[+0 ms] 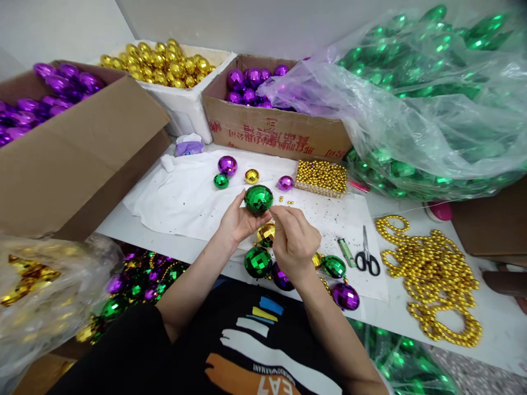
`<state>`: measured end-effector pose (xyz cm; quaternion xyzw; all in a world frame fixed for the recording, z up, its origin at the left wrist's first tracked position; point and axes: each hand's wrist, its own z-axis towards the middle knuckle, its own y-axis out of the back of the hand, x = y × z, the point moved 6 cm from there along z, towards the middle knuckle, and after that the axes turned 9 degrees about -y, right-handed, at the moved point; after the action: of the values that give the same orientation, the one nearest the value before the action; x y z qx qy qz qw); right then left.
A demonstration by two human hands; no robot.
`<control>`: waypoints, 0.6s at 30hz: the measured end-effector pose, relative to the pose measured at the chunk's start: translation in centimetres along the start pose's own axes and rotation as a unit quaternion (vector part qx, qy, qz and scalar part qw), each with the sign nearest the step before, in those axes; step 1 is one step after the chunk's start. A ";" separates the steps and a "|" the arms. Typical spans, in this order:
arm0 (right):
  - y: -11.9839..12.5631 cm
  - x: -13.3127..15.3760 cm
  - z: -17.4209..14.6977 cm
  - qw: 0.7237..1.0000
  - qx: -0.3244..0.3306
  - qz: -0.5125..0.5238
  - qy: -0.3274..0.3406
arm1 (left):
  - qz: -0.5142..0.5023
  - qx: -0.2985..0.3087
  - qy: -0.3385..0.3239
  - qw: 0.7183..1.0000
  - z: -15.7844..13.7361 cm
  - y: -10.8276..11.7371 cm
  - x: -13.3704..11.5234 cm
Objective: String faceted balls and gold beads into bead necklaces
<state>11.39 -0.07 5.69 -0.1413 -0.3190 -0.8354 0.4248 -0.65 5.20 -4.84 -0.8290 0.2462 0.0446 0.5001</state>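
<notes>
My left hand (241,220) is closed around a shiny green faceted ball (258,199), held over the white cloth (181,192). Fingers of my right hand (295,237) are pinched together at the ball's lower right side; what they grip is too small to make out. Below my hands lie a gold ball (266,234), a green ball (258,262) and a purple ball (281,277), with more strung balls to the right, such as a purple one (346,296). Beyond my hands sit loose purple, green and gold balls and a clear box of gold beads (321,177).
Black-handled scissors (366,258) and a green lighter (346,252) lie right of my hands. Gold bead strands (432,274) cover the table's right side. Cartons (280,129) and a white foam box (185,107) of balls stand behind, beside a large plastic bag (432,120) of green balls.
</notes>
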 end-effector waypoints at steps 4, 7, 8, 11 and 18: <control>0.0 0.4 -0.2 0.999 -0.023 -0.042 0.016 | 0.006 -0.001 -0.001 1.000 0.1 0.0 -0.1; 0.0 0.4 -0.4 0.999 -0.033 -0.036 0.006 | 0.010 0.002 -0.007 1.000 0.0 0.1 -0.1; 0.1 0.3 -0.5 0.999 -0.035 -0.034 0.001 | 0.010 0.003 -0.008 1.000 0.0 0.1 -0.1; 0.1 0.1 -0.6 0.999 -0.036 -0.034 -0.011 | 0.006 0.002 -0.008 1.000 0.0 0.1 0.0; 0.0 0.4 -0.7 0.998 -0.037 -0.047 -0.009 | 0.009 0.000 -0.008 1.000 0.0 0.1 0.1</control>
<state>11.21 -0.76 5.41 -0.1490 -0.2980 -0.8644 0.3766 -0.67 5.12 -4.97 -0.8264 0.2500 0.0556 0.5014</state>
